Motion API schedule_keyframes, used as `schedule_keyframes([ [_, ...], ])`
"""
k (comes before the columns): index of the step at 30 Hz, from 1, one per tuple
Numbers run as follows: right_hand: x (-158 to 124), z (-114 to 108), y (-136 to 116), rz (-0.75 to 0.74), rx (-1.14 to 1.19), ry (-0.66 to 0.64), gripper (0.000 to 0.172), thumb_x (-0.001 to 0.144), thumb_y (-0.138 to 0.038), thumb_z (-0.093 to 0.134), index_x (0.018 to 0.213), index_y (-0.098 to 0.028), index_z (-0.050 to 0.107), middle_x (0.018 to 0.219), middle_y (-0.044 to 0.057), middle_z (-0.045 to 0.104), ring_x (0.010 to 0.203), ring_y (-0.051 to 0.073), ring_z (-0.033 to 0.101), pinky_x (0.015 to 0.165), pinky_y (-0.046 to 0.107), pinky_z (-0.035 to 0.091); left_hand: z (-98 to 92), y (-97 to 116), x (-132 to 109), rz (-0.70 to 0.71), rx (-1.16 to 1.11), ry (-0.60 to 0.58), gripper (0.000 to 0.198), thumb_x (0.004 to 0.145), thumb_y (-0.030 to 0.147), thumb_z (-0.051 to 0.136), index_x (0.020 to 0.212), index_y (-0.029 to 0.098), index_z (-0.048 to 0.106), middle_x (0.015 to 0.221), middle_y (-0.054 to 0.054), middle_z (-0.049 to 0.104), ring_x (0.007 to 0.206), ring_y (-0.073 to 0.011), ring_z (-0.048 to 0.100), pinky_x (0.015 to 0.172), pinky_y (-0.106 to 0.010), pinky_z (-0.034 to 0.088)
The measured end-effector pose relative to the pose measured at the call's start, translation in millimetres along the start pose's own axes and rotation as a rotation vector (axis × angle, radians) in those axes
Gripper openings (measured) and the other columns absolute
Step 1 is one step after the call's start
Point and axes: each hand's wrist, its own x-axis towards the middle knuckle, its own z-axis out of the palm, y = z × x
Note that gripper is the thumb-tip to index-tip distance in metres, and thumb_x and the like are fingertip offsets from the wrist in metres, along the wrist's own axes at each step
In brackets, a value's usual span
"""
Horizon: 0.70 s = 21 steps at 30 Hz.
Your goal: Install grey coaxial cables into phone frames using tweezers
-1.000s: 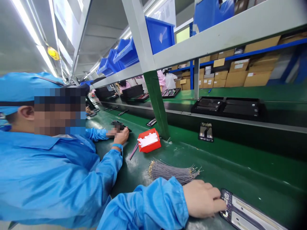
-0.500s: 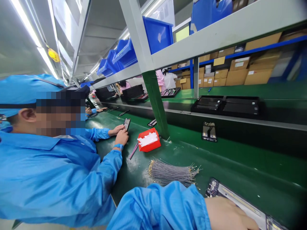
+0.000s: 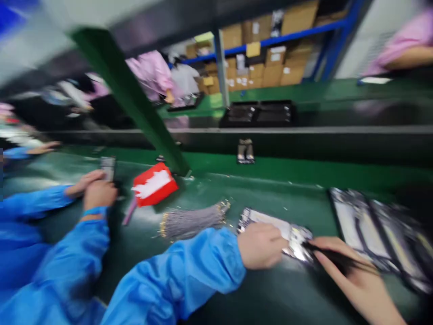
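green bench (image 3: 264,189), red bin (image 3: 163,194), cables (image 3: 192,221), phone (image 3: 293,238) perhaps

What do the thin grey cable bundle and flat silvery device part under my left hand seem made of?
Thin grey cable bundle: likely plastic-coated wire (matt grey strands); gold-coloured ends suggest metal. Flat silvery device part: perhaps glossy metal, given bright glints; blur leaves it open.

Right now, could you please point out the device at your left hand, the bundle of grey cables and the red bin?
Device (image 3: 284,227): head view, on its pale panel.
Bundle of grey cables (image 3: 192,221): head view, mid-length.
Red bin (image 3: 163,194): head view, on its near wall.
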Motion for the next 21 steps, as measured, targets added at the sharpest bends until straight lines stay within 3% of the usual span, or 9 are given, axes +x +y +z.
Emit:
schedule_keyframes([
  [7,-9,-3,-9,0.228,0.165,-0.029,0.01,0.078,-0.019,0.058,0.087,-0.02,0.056,0.086,0.004,0.06,0.082,0.018,0.06,0.071,0.033,0.051,-7.1,-6,-2,0.047,-0.125,0.024,0.017,0.084,0.017,0.041,0.077,0.016,0.056,0.073,-0.003,0.053,0.07,-0.0159,0.046,0.063,-0.028,0.039],
  [12,-8,-6,-14,0.227,0.21,-0.101,0.009,0.077,-0.016,0.058,0.086,-0.02,0.057,0.084,0.004,0.059,0.081,0.018,0.059,0.071,0.034,0.049,-8.2,-4,-3,0.067,-0.143,0.032,0.017,0.084,0.017,0.042,0.077,0.015,0.057,0.071,-0.003,0.052,0.068,-0.0156,0.045,0.061,-0.028,0.039],
  [21,-17,-12,-18,0.284,0.233,-0.072,0.01,0.077,-0.015,0.058,0.085,-0.021,0.057,0.083,0.004,0.061,0.08,0.018,0.059,0.071,0.034,0.05,-6.9,-3,0,0.057,-0.221,0.111,0.014,0.084,0.015,0.044,0.081,0.014,0.058,0.071,-0.004,0.055,0.068,-0.0147,0.047,0.061,-0.027,0.042],
])
